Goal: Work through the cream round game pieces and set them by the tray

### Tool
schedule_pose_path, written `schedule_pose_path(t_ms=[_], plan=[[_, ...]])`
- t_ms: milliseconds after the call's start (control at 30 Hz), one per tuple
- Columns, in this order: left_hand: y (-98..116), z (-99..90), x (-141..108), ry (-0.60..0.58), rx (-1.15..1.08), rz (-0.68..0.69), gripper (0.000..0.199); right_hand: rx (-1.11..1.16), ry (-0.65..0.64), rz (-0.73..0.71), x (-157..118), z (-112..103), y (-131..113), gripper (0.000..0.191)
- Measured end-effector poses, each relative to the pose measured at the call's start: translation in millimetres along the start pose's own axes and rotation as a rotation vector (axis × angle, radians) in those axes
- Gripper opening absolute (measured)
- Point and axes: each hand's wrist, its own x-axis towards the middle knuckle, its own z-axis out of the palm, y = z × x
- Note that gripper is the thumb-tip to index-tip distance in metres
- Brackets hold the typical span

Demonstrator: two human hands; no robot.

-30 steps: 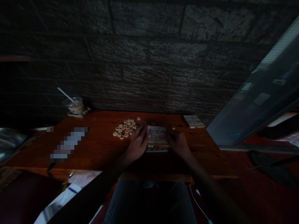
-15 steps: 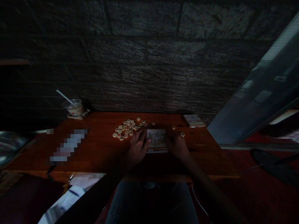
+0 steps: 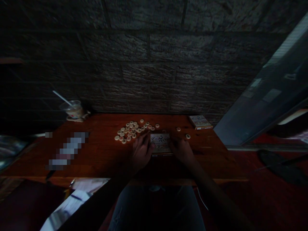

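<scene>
A flat printed box (image 3: pixel 160 144) with dark characters on its cover lies between my two hands, near the middle of the wooden table. My left hand (image 3: pixel 142 150) grips its left side, thumb on the cover. At the right side my right hand (image 3: pixel 181 149) holds it too, fingers bent and dimly lit. Beyond and to the left of my left hand lie several round wooden pieces (image 3: pixel 130 130) with characters on them. Two more pieces, one (image 3: pixel 178 129) farther back and one (image 3: pixel 188 136) nearer, lie beyond my right hand.
A similar box (image 3: pixel 200 122) rests at the table's back right. At the back left stands a plastic cup (image 3: pixel 75 110) with a straw. A blurred-out object (image 3: pixel 69 150) lies on the left of the table (image 3: pixel 101 163). Papers (image 3: pixel 69 200) are below the front edge, and a stone wall rises behind.
The view has shifted slightly. Both hands stay at the box's sides, and a round piece now shows just behind the box's far edge.
</scene>
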Motion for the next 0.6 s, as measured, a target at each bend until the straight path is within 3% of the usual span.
schedule_pose_path(t_ms=[300,600], plan=[[7,0.1,-1,-0.081,0.167,-0.046,0.058,0.089,-0.068,0.044,5,-2,5,0.028],[14,5.3,-5,-0.057,0.293,-0.038,0.058,0.370,-0.307,0.145,28,-11,10,0.033]])
